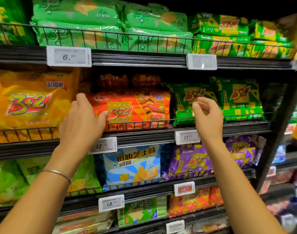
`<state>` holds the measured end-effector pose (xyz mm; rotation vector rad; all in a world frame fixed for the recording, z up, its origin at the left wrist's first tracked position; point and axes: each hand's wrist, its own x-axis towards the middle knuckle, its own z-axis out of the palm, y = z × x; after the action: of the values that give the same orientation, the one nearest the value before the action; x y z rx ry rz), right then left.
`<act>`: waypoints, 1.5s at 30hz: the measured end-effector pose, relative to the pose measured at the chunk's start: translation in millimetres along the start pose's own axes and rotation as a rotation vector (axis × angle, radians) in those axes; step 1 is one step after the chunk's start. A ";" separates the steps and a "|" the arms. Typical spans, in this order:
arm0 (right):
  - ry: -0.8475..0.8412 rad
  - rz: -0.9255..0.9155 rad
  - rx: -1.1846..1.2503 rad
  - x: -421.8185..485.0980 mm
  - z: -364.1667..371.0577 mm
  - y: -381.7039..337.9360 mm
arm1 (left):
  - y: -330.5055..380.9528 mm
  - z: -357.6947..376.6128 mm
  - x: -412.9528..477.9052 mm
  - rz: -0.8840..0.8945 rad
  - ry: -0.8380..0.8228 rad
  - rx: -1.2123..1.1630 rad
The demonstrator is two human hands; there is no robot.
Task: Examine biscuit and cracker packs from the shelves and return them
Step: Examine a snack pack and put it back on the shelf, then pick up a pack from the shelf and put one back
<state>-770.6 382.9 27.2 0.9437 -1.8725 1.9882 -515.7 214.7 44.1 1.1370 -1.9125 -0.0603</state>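
Observation:
An orange-red "3+2" cracker pack lies on the middle shelf behind a wire rail. My left hand grips the pack's left end, thumb on its front face and fingers curled around its side. My right hand hovers in the air in front of the green "3+2" pack, fingers loosely curled and apart, holding nothing. A thin bangle sits on my left wrist.
A big yellow "3+2" bag sits to the left, another green pack to the right. Light green packs fill the top shelf. Blue and purple packs lie below. Price tags line the shelf edges; a black upright stands right.

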 end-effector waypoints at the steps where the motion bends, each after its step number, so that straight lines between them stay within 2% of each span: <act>1: 0.021 0.021 0.002 2.2 -9.2 6.6 | 4.2 1.5 -6.2 0.006 0.023 -0.031; 5: 0.082 0.113 0.036 23.4 -42.6 29.4 | 42.7 8.7 -36.4 0.220 0.214 -0.033; 7: 0.088 0.200 0.088 41.6 -55.0 35.3 | 75.1 17.6 -43.3 0.364 0.200 -0.173; 9: 0.079 0.256 0.129 60.1 -64.8 39.0 | 115.8 32.1 -46.2 0.449 -0.005 -0.424; 11: 0.049 0.270 0.164 74.9 -72.8 43.1 | 156.1 49.4 -45.2 0.412 -0.310 -0.552; 13: 0.021 0.260 0.167 87.5 -81.3 47.8 | 192.7 68.7 -35.9 0.280 -0.556 -0.502; 15: -0.019 0.260 0.141 98.1 -87.8 51.4 | 218.3 84.4 -21.8 0.117 -0.600 -0.465; 17: -0.112 0.267 0.094 107.5 -94.0 54.5 | 233.7 96.7 -7.5 -0.015 -0.527 -0.393; 19: -0.214 0.216 -0.007 114.0 -99.0 61.2 | 242.4 106.6 -1.5 -0.076 -0.499 -0.224; 23: -0.294 0.036 -0.180 117.7 -106.8 78.0 | 248.2 126.6 -4.9 -0.063 -0.488 -0.084; 26: -0.316 -0.017 -0.200 121.0 -110.4 87.7 | 256.2 131.3 -8.4 -0.077 -0.363 -0.077; 30: -0.370 -0.038 -0.184 125.7 -112.9 93.3 | 271.7 128.3 -11.2 -0.135 -0.107 -0.304; 33: -0.370 -0.045 -0.140 127.7 -115.2 94.4 | 285.0 123.1 -10.9 -0.039 0.076 -0.445; 36: -0.358 -0.001 0.039 129.5 -118.6 94.9 | 290.5 121.9 -11.1 -0.034 0.114 -0.477; 40: -0.370 0.094 0.249 131.5 -126.3 98.2 | 284.0 115.8 -17.4 -0.219 0.208 -0.845; 45: -0.442 0.182 0.403 127.1 -130.7 99.0 | 270.1 101.2 -34.1 -0.357 0.300 -1.204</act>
<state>-961.9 463.0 29.9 1.4724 -1.8486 2.4913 -765.4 358.7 79.6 0.5528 -1.0279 -1.0220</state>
